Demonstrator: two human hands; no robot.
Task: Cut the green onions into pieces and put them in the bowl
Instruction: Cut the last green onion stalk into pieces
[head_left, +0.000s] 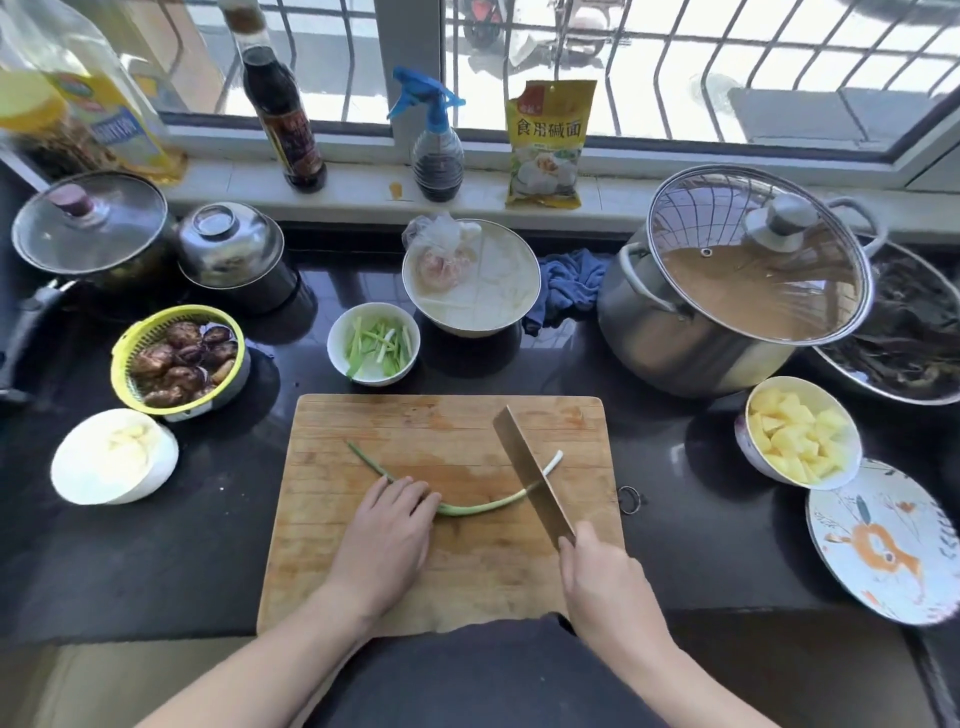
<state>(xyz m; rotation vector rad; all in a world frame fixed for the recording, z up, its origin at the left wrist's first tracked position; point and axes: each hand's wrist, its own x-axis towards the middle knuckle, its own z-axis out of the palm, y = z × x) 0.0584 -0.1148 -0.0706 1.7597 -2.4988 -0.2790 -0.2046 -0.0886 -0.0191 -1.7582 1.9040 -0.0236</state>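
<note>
One long green onion (480, 506) lies curved across the wooden cutting board (447, 571). My left hand (387, 540) presses down on its green middle part, fingers curled. My right hand (605, 577) grips the handle of a cleaver (532, 473), whose blade rests on the onion near its white root end. Behind the board stands a small white bowl (337, 335) that holds several cut green onion strips.
A large lidded steel pot (675, 332) stands at the right. A bowl of potato chunks (743, 441) and a patterned plate (883, 540) are right of the board. A mushroom basket (124, 374) and a white bowl (72, 473) are on the left.
</note>
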